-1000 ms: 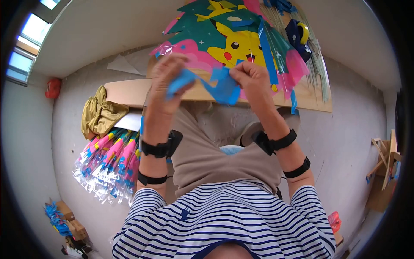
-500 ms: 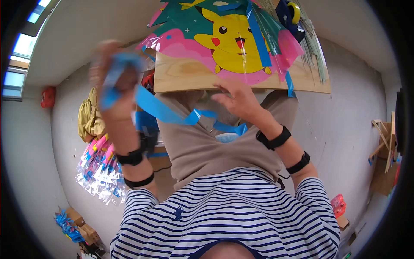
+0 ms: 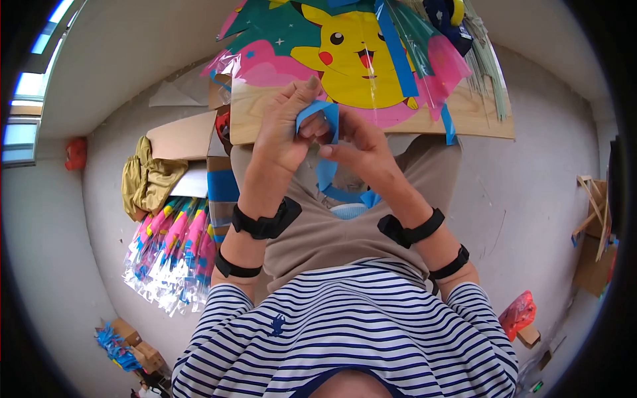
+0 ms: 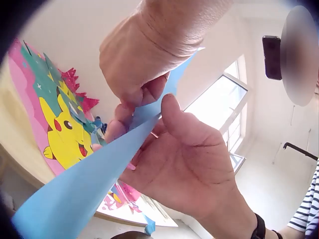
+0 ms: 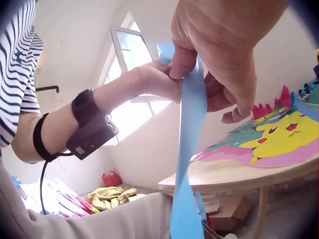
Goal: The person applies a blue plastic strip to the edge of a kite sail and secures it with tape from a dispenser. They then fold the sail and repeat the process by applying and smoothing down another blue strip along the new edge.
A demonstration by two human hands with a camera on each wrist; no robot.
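A long blue plastic strip [image 3: 326, 174] is looped between the two hands in front of the table edge. My left hand [image 3: 279, 129] curls its fingers around the loop, its thumb pointing up. In the left wrist view these curled fingers sit above the strip [image 4: 82, 181]. My right hand [image 3: 368, 152] faces it closely, and in the right wrist view its thumb and fingers pinch the strip [image 5: 192, 117], which hangs down toward the lap. Beyond the hands, a plastic sheet [image 3: 361, 63] printed with a yellow cartoon figure covers much of the wooden table [image 3: 252, 109].
Thin pale-green sticks [image 3: 490, 76] and a dark tape dispenser [image 3: 446, 23] lie at the table's right. Another blue strip [image 3: 449, 125] hangs over the front edge. To the left are a gold cloth [image 3: 149, 176], a cardboard box [image 3: 182, 136] and several folded printed sheets [image 3: 172, 245].
The left hand swung out left with the strip while the right hand let go, then came back to the middle. The right hand has taken hold of the strip again.
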